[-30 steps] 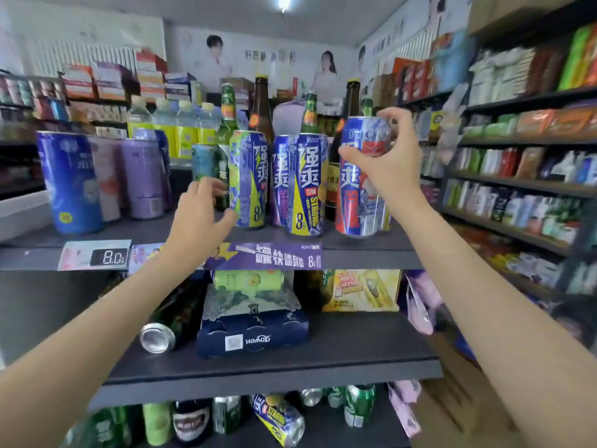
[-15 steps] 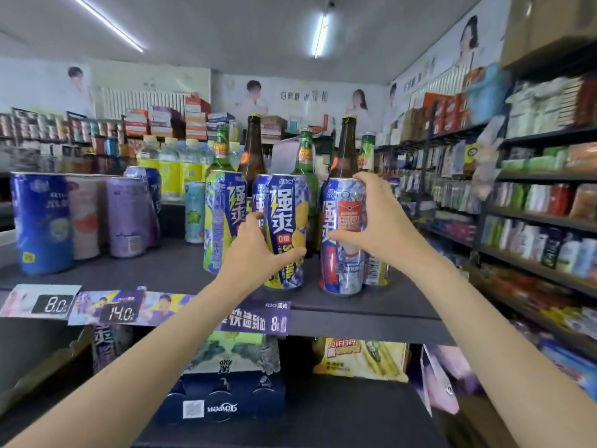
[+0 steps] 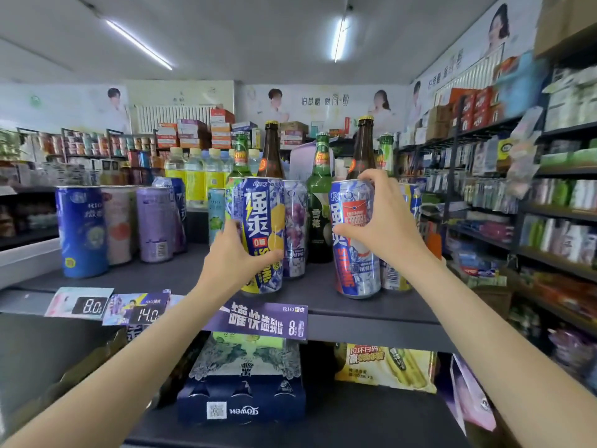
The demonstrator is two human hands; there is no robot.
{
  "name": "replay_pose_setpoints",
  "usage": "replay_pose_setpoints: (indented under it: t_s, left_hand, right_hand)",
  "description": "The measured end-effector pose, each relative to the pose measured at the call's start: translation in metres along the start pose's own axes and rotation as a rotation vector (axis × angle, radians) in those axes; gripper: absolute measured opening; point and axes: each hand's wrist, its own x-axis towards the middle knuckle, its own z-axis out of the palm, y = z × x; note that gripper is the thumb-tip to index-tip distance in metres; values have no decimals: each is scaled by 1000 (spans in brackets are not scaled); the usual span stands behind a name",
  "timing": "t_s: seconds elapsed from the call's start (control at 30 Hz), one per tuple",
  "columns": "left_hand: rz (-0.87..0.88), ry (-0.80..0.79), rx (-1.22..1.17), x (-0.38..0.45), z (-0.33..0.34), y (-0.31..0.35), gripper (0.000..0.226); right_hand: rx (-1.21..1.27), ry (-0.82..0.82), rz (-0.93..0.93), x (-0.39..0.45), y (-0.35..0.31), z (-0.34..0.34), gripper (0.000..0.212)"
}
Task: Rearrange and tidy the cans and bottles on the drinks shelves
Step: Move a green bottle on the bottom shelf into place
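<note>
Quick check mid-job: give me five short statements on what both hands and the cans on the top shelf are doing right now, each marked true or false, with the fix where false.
1. The left hand grips the blue and yellow can. True.
2. The right hand holds a green bottle. False: it grips the blue and red can; the green bottle stands untouched between the two held cans.
3. The purple can lies on its side. False: it stands upright on the top shelf.
4. Two brown bottles stand behind the cans. True.
5. The price tag at the shelf's front edge reads 20. False: it reads 8.0.
</note>
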Motion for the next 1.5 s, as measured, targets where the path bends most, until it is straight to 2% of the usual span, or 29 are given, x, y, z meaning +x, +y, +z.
replay_pose_setpoints:
  t_s: [0.13,0.37,0.43,0.5,0.6,0.67,0.77,0.93,1.07,1.2,1.37,1.5]
  left_hand:
    - [-29,21,-34,3,-21,-11,64]
    - [-9,4,-56,3,-41,-21,64]
    - [-11,-1,-71,3,-46,-25,61]
    - [-14,-5,-83,4,-52,-31,59]
    - [-31,9,-86,8,-62,-39,62]
    - [-60,36,-61,13,-69,-47,67]
    - [-107,80,-32,27,-76,-66,71]
    - [-169,138,41,50,-82,-91,73]
    - [-178,156,89,60,-80,-99,70]
    - [-192,181,108,66,-74,-101,70]
    - [-206,204,117,72,-67,-104,73]
    - [-190,240,141,68,-62,-106,76]
  right_hand:
    - [-2,20,76,9,-8,17,72]
    - [-195,-22,112,19,-22,46,76]
    - [-289,27,50,21,-29,44,79]
    - [-263,61,-103,26,-45,39,79]
    - [-314,-135,-275,40,-70,46,79]
    - [-392,-250,-322,48,-81,63,87]
    - [-512,-327,-384,54,-88,92,100]
    - [-582,-273,-412,66,-92,116,118]
    - [-537,-261,-459,75,-94,132,107]
    - [-391,-305,-366,79,-96,147,99]
    - [-418,-305,-329,87,-96,164,95]
    - [-521,-310,-377,83,-99,148,96]
